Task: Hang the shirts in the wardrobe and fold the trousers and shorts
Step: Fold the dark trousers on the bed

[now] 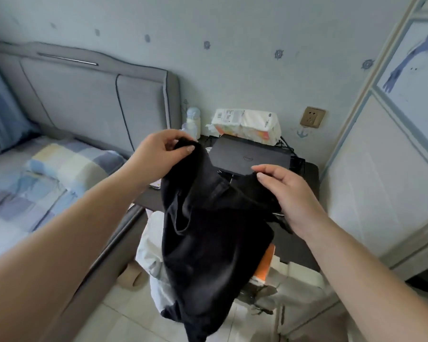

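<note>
A black garment [208,238], seemingly trousers with a waistband and fly seam, hangs in the air in front of me. My left hand [158,154] pinches its upper left corner. My right hand [289,196] grips the upper right edge. The cloth droops down over a pile of light-coloured clothes [153,255] and an orange item [266,265] below. The white wardrobe [386,169] stands at the right with its door closed.
A dark bedside table [304,243] holds a black laptop [252,156], tissue packs [247,124] and a small bottle [192,122]. The bed [35,183] with a checked cover and grey headboard lies left. A slipper [131,275] sits on the tiled floor.
</note>
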### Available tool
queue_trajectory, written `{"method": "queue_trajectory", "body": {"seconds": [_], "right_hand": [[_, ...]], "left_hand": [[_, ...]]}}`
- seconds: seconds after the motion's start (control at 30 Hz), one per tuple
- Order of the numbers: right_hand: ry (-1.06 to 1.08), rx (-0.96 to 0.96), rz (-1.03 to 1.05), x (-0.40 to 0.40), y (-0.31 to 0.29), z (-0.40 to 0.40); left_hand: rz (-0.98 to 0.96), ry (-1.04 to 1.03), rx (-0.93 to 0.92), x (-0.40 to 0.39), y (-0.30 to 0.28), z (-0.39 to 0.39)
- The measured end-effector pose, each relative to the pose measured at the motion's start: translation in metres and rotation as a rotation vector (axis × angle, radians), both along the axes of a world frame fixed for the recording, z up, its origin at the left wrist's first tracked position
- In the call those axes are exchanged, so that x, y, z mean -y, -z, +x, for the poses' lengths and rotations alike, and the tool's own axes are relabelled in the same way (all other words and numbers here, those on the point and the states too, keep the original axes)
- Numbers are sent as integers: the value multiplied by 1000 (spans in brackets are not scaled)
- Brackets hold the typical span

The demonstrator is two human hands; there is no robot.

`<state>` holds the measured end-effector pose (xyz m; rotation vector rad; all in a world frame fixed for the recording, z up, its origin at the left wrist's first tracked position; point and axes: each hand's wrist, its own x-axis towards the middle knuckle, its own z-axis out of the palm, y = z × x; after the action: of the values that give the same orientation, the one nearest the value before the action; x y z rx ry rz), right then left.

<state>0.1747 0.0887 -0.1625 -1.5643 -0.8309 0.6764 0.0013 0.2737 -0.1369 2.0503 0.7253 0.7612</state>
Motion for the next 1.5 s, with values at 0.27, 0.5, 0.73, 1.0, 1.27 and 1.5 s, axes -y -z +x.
{"method": "queue_trajectory", "body": {"seconds": [0.27, 0.5, 0.73, 1.0, 1.27, 1.5], "right_hand": [[-283, 13, 109, -39, -39, -45], [-613, -98, 201, -63, -72, -93], [-908, 210, 264, -86, -95, -156], [-778, 874, 420, -156, -115, -221], [-1003, 704, 386, -218, -136, -391], [-957, 769, 466, -252, -149, -524]], "left_hand": [[-231, 70, 150, 59, -24, -31], [408, -183, -235, 75, -16, -72], [423, -596, 231, 57, -33, -135], [463, -567, 145, 41, -67, -260], [485, -627, 43, 18, -114, -413], [680, -898, -303, -1, -120, -555]]}}
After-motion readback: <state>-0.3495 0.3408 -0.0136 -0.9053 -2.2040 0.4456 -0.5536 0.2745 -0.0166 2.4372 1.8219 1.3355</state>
